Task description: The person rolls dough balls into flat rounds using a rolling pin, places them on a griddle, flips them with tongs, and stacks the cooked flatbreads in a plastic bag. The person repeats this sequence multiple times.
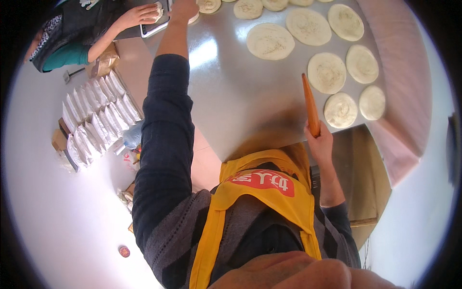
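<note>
My right hand (pixel 319 141) grips one end of a tapered wooden rolling pin (pixel 311 104), which points up over the metal worktop (pixel 231 97). Beyond the pin lie several flat dough rounds, among them a round (pixel 326 73) just right of its tip and a smaller one (pixel 340 110) nearer my hand. Farther off is a large dough round (pixel 270 41). My left arm reaches to the far left edge of the worktop. There my left hand (pixel 184 10), partly cut off by the picture's top, is beside or on a pale dough round (pixel 194 18); its fingers are not clear.
At the far left a co-worker's hand (pixel 140 16) rests on a dough piece (pixel 158 12) over a dark tray (pixel 146 33) with a pale rim. White packets (pixel 97 97) stand in rows beyond my left arm. A pinkish padded edge (pixel 404 72) borders the worktop's right side.
</note>
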Tool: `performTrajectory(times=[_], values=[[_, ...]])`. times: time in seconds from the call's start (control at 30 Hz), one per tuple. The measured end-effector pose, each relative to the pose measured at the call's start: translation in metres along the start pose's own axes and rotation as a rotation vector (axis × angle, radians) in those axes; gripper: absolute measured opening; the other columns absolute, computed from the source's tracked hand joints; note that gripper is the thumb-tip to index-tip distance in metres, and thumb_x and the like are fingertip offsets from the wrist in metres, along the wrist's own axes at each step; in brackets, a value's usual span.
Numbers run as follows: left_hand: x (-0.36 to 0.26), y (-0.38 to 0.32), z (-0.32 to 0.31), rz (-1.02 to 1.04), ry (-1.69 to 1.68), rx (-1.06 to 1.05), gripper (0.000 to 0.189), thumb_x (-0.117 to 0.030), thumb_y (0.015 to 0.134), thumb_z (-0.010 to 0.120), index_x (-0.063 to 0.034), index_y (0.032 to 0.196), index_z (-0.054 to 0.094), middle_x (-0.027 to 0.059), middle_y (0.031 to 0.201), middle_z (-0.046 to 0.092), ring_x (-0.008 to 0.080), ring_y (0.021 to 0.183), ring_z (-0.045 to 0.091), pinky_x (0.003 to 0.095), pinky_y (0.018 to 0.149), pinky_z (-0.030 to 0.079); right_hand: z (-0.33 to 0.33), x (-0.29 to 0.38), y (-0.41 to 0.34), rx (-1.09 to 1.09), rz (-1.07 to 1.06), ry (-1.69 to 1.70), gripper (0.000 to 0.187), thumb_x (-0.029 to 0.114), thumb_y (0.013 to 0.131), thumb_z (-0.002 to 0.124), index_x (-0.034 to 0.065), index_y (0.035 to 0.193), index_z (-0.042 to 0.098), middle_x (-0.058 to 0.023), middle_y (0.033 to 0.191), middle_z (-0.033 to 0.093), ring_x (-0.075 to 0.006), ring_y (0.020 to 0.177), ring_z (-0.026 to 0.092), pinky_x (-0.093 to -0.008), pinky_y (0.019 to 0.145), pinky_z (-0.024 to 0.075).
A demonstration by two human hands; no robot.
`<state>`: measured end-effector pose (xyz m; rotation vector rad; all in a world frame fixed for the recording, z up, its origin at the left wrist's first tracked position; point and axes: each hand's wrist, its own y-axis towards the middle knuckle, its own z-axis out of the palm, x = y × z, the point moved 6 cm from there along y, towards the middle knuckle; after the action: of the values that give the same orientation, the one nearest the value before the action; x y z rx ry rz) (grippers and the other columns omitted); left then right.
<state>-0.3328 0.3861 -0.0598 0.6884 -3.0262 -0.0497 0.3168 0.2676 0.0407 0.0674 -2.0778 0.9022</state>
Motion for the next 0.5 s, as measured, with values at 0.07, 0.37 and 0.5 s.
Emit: performTrajectory(times=[0.07, 0.37, 0.5], values=[[0.0, 0.021, -0.006, 0.013, 0.054, 0.239, 0.043, -0.016, 0.094, 0.058, 0.0021, 0.132, 0.058, 0.0256, 0.125, 0.066, 0.0409, 0.123, 0.06, 0.0503, 0.107, 0.045, 0.003, -0.002, -0.001, -0.032, -0.015, 0.024, 0.018, 0.014, 0.093, 0.073, 0.0022, 0.104, 0.066, -0.0049, 0.085, 0.062, -0.0117, 0.077, 0.054, -0.0295, 0.073, 0.0489], [-0.014, -0.093, -0.094, 0.02, -0.134, 0.186, 0.047, -0.031, 0.082, 0.077, -0.0028, 0.119, 0.071, 0.0181, 0.11, 0.074, 0.038, 0.103, 0.07, 0.0454, 0.092, 0.054, 0.003, 0.008, 0.0, -0.023, 0.071, -0.018, 0.019, 0.014, 0.094, 0.072, 0.0012, 0.108, 0.067, -0.0057, 0.085, 0.063, -0.01, 0.078, 0.055, -0.029, 0.073, 0.0493], [-0.052, -0.2, -0.123, -0.3, -0.825, 0.345, 0.036, -0.021, 0.091, 0.076, -0.0006, 0.12, 0.068, 0.0094, 0.106, 0.074, 0.0226, 0.096, 0.071, 0.0367, 0.079, 0.057, 0.009, 0.012, 0.003, -0.026, 0.033, -0.002, 0.022, 0.016, 0.094, 0.072, 0.0011, 0.109, 0.067, -0.007, 0.084, 0.063, -0.0115, 0.077, 0.055, -0.03, 0.072, 0.0486]])
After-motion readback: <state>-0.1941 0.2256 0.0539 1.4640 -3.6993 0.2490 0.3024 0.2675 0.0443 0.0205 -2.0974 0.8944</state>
